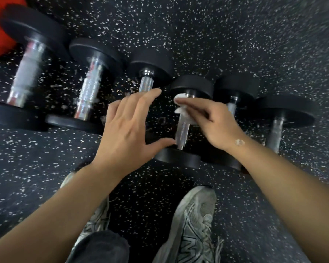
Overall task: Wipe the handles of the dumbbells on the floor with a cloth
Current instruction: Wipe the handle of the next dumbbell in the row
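Observation:
Several black dumbbells with chrome handles lie in a row on the speckled floor. My right hand (211,120) presses a white cloth (180,105) onto the upper part of the handle of a middle dumbbell (182,131). My left hand (129,126) hovers just left of that handle, fingers spread, with its thumb tip touching the handle's lower end. It covers the lower part of the neighbouring dumbbell (146,82). Further dumbbells lie at the left (87,92), far left (25,73) and right (275,133).
My two grey trainers (192,224) stand on the dark speckled rubber floor (235,44), just in front of the row. A red object (0,25) shows at the top left corner behind the largest dumbbell. Open floor extends beyond the dumbbells.

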{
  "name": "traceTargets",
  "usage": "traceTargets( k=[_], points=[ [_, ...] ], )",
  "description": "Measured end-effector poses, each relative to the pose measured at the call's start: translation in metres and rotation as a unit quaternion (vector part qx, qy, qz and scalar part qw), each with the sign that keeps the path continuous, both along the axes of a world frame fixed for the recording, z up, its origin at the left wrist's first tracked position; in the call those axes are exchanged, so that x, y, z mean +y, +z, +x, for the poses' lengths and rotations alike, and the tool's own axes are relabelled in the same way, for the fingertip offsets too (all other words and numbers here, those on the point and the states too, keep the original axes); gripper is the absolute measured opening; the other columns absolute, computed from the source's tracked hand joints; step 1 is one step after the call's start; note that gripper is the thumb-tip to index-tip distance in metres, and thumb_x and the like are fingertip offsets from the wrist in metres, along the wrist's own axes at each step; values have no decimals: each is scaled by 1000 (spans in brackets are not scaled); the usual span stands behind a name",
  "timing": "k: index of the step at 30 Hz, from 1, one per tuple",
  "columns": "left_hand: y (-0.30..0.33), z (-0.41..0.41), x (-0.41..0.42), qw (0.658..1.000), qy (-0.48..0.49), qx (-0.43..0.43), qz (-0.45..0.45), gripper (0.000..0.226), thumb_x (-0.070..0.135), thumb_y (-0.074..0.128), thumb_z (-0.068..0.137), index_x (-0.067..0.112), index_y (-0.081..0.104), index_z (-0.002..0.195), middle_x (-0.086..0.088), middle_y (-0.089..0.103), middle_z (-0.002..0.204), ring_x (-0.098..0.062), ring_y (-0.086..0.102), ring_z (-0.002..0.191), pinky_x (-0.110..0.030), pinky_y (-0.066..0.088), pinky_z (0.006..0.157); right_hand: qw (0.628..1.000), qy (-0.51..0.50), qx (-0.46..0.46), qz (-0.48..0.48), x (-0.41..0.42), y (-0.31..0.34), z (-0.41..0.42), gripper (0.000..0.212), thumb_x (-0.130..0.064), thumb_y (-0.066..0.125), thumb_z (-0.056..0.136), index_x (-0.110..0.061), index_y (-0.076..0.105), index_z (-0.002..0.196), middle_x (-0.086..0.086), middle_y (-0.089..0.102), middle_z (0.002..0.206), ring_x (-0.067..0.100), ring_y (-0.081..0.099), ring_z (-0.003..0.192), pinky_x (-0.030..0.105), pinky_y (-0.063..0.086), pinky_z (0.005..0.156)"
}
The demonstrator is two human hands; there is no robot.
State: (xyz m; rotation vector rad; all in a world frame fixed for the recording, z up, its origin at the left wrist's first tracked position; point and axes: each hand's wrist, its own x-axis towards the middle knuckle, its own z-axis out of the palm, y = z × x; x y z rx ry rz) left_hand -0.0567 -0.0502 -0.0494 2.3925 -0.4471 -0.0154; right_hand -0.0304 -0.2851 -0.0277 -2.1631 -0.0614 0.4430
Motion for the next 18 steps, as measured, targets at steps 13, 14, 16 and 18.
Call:
traceTargets(
  k=[13,14,16,18],
  points=[
    [-8,-3,-28,996,-43,10,80,121,89,69,64,20,34,156,-2,52,147,-26,52,132,-44,29,116,983,16,-83,-164,-27,-38,5,35,-33,53,104,-33,62,138,-24,58,88,-9,56,84,20,45,82],
    [-7,-3,-28,996,-41,9,80,121,90,69,63,20,35,156,-2,53,147,-25,52,132,-44,29,116,983,24,-89,-160,-26,-38,4,33,-30,53,105,-29,64,136,-25,54,85,-11,54,81,17,43,79],
    [-7,-3,-29,996,-38,11,81,121,91,68,63,19,36,155,-2,54,147,-25,53,133,-43,29,116,982,55,-87,-158,-26,-34,0,32,-28,54,105,-26,67,134,-27,54,85,-11,55,81,11,42,79],
    [-7,-3,-29,996,-34,14,80,121,91,68,62,19,36,154,-2,55,146,-25,54,132,-43,29,115,977,107,-79,-164,-27,-27,-5,33,-31,53,104,-27,67,133,-25,63,97,-5,62,90,16,46,85]
  ],
)
